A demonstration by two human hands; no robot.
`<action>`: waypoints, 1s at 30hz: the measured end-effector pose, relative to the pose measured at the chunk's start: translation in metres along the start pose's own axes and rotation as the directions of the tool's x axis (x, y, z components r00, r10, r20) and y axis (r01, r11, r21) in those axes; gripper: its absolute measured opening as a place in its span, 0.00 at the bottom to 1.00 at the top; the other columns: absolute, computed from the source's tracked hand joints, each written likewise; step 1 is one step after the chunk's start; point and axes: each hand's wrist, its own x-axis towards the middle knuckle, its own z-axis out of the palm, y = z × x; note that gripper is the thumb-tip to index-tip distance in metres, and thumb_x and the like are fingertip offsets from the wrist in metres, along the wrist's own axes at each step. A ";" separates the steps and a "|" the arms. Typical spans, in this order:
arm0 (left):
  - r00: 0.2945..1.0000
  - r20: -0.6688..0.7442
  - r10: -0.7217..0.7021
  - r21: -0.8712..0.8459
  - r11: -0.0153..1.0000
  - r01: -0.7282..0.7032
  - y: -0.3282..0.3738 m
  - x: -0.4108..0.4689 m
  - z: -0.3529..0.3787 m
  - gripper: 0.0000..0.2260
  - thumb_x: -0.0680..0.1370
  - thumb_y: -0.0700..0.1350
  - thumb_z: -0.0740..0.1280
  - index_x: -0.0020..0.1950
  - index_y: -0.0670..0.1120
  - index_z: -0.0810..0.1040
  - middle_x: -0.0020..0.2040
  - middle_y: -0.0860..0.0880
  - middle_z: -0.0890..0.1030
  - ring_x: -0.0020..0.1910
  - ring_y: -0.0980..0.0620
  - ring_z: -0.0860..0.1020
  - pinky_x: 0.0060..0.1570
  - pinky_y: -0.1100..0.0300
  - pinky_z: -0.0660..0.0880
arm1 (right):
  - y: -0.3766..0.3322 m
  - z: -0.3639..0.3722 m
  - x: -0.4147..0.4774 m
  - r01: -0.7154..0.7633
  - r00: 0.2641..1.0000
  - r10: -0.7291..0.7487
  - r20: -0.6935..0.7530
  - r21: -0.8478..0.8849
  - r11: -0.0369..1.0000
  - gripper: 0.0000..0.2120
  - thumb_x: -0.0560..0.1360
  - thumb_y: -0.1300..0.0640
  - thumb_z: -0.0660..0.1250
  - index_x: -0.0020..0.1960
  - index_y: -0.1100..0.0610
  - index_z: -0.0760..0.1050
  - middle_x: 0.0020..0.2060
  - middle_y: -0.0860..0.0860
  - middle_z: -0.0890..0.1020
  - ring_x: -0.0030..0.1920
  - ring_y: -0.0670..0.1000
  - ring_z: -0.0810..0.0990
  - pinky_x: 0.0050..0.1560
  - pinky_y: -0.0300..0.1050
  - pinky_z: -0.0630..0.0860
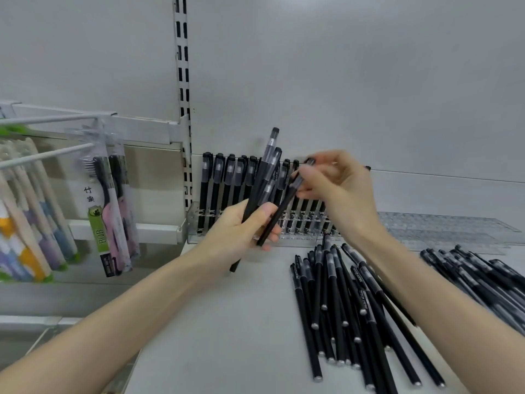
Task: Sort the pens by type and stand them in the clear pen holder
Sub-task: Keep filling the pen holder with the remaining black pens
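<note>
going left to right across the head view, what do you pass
packaged toothbrushes on hooks → slotted shelf upright → left hand gripping a bunch of black pens → right hand → far-right pile of pens

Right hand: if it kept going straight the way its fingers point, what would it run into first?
The right hand points left with a pen pinched in its fingers. It would probably first meet the bundle of pens in the left hand, though depth is hard to judge; the standing pens are behind.
</note>
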 end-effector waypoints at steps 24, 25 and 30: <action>0.999 -0.031 -0.035 0.017 0.999 0.035 -0.009 -0.003 -0.020 0.13 0.81 0.53 0.57 0.54 0.48 0.77 0.28 0.50 0.67 0.24 0.54 0.62 0.24 0.61 0.65 | 0.026 0.002 0.026 0.204 0.969 -0.247 -0.020 -0.499 0.842 0.08 0.75 0.58 0.70 0.50 0.51 0.73 0.37 0.43 0.78 0.37 0.38 0.77 0.40 0.31 0.72; 0.998 -0.027 -0.050 0.020 0.999 0.050 -0.008 -0.003 -0.020 0.13 0.80 0.54 0.57 0.54 0.49 0.77 0.28 0.50 0.66 0.24 0.54 0.60 0.23 0.62 0.62 | 0.025 0.002 0.027 0.201 0.971 -0.240 -0.013 -0.503 0.840 0.07 0.74 0.58 0.70 0.49 0.51 0.73 0.37 0.44 0.78 0.37 0.40 0.77 0.40 0.33 0.73; 0.997 -0.003 -0.080 -0.030 0.996 0.080 -0.006 -0.002 -0.017 0.15 0.80 0.55 0.57 0.54 0.47 0.77 0.28 0.50 0.64 0.24 0.54 0.57 0.23 0.64 0.55 | 0.020 0.001 0.031 0.159 0.987 -0.120 0.105 -0.558 0.815 0.05 0.74 0.59 0.70 0.47 0.53 0.74 0.38 0.51 0.81 0.39 0.56 0.81 0.46 0.55 0.78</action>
